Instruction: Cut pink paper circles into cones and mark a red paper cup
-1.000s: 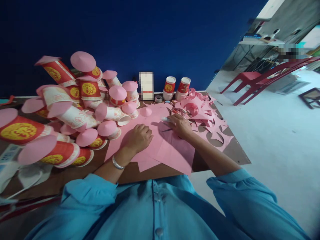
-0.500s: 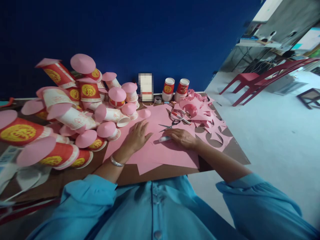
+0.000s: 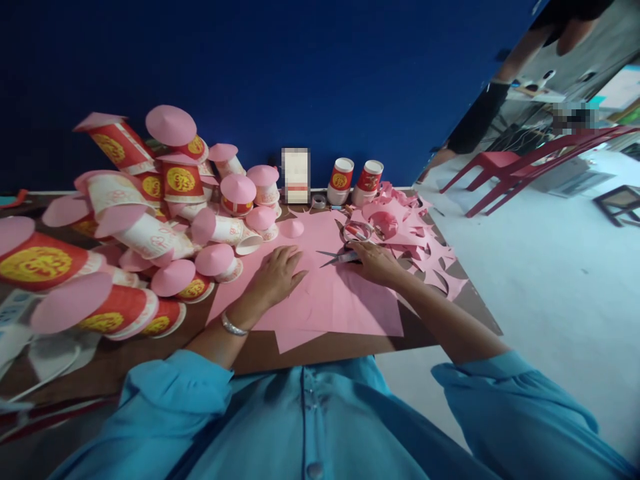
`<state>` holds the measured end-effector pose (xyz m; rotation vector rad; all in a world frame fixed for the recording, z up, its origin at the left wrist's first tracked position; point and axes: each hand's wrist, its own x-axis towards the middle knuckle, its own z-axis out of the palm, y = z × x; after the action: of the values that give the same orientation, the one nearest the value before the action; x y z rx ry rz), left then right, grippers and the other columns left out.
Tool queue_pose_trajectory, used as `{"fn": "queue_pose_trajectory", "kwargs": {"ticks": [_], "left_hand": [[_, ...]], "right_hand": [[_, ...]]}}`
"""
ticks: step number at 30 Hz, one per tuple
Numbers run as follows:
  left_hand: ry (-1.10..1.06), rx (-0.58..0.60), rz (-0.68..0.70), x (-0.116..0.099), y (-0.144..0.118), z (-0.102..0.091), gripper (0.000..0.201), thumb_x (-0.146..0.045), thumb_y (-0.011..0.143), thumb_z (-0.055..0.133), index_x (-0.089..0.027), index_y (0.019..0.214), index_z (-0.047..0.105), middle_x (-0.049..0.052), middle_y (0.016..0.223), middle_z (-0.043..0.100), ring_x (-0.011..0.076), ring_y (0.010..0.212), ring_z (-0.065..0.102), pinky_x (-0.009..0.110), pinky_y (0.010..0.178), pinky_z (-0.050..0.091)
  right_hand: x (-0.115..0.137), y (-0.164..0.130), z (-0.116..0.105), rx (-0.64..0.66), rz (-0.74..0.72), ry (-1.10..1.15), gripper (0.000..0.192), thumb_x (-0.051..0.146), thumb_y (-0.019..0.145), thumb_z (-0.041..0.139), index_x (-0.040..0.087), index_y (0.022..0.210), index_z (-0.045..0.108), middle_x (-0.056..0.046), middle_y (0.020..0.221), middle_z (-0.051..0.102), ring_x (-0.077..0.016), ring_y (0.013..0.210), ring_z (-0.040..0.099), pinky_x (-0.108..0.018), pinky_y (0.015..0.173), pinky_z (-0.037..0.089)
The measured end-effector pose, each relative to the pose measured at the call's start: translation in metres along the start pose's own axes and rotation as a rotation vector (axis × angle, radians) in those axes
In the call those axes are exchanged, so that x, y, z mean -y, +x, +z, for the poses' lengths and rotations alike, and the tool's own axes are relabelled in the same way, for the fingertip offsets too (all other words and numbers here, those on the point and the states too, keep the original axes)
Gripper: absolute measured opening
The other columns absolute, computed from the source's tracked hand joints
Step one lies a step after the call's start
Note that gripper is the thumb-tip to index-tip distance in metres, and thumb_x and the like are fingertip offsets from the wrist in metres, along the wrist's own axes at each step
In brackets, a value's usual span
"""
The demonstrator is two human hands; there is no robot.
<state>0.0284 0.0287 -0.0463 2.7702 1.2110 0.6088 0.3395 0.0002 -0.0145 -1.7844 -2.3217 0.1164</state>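
Observation:
On the pink paper sheets (image 3: 310, 300) my left hand (image 3: 280, 273) lies flat, its fingers stretched and the thumb apart, with nothing in it. My right hand (image 3: 377, 263) is at the right side of the sheets, fingers curled down around the end of a small whitish tube (image 3: 347, 256). The tube lies across the scissors (image 3: 327, 254), whose blades are spread and point left. My fingers hide the scissors' handles in part. A small pink paper cone (image 3: 291, 228) sits beyond my left hand.
Many red and white paper cups (image 3: 183, 183) with pink cone tops crowd the left. Two cup stacks (image 3: 341, 180) stand at the back near a tape roll (image 3: 357, 231) and pink paper scraps (image 3: 425, 243). A red chair (image 3: 515, 163) and a person's leg (image 3: 477, 123) are at right.
My right hand has moved away from me and slightly right, carrying the whitish tube onto the scissors. My left hand has stayed nearly still. Another person has appeared at the upper right.

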Motion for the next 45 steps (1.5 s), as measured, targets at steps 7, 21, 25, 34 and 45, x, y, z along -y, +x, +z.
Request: {"fn": "queue_pose_trajectory", "kwargs": {"ticks": [7, 21, 25, 34, 45], "left_hand": [[0.014, 0.011, 0.011, 0.002, 0.000, 0.001, 0.046, -0.041, 0.105, 0.059, -0.018, 0.145, 0.058, 0.019, 0.148, 0.063, 0.0355, 0.140, 0.056, 0.055, 0.116, 0.050], [0.040, 0.013, 0.021, -0.004, 0.003, -0.008, 0.046, -0.039, 0.103, 0.060, -0.016, 0.142, 0.060, 0.022, 0.145, 0.065, 0.0378, 0.135, 0.060, 0.056, 0.113, 0.052], [-0.057, -0.094, -0.035, -0.005, 0.005, -0.013, 0.040, -0.039, 0.103, 0.061, -0.018, 0.137, 0.062, 0.019, 0.137, 0.070, 0.0351, 0.130, 0.065, 0.053, 0.109, 0.056], [-0.600, -0.314, -0.230, -0.003, 0.008, -0.018, 0.025, -0.039, 0.097, 0.069, -0.022, 0.115, 0.068, 0.005, 0.105, 0.078, 0.0166, 0.083, 0.073, 0.030, 0.078, 0.062], [-0.821, -0.307, -0.300, -0.010, 0.010, -0.021, 0.019, -0.036, 0.093, 0.075, -0.021, 0.105, 0.076, 0.003, 0.096, 0.081, 0.0145, 0.081, 0.072, 0.025, 0.074, 0.060]], "right_hand": [[0.003, 0.013, -0.016, 0.122, 0.151, -0.138, 0.035, 0.048, 0.096, 0.071, 0.020, 0.117, 0.076, -0.017, 0.112, 0.082, -0.0343, 0.104, 0.078, -0.043, 0.089, 0.058], [0.005, 0.020, -0.003, -0.157, 0.309, 0.065, 0.038, 0.048, 0.100, 0.064, 0.018, 0.124, 0.067, -0.018, 0.098, 0.079, -0.0353, 0.090, 0.076, -0.046, 0.081, 0.057], [0.031, 0.028, -0.001, -0.078, 0.079, 0.761, 0.040, 0.051, 0.101, 0.059, 0.019, 0.123, 0.067, -0.006, 0.091, 0.073, -0.0212, 0.076, 0.069, -0.035, 0.070, 0.058], [0.075, 0.044, 0.022, 0.178, 0.076, 1.366, 0.040, 0.044, 0.078, 0.085, 0.018, 0.108, 0.080, -0.005, 0.098, 0.075, -0.0156, 0.076, 0.064, -0.029, 0.069, 0.053], [0.055, 0.038, 0.038, -0.005, 0.098, 1.447, 0.044, 0.051, 0.075, 0.093, 0.019, 0.102, 0.079, -0.002, 0.083, 0.074, -0.0151, 0.071, 0.064, -0.030, 0.070, 0.052]]}}
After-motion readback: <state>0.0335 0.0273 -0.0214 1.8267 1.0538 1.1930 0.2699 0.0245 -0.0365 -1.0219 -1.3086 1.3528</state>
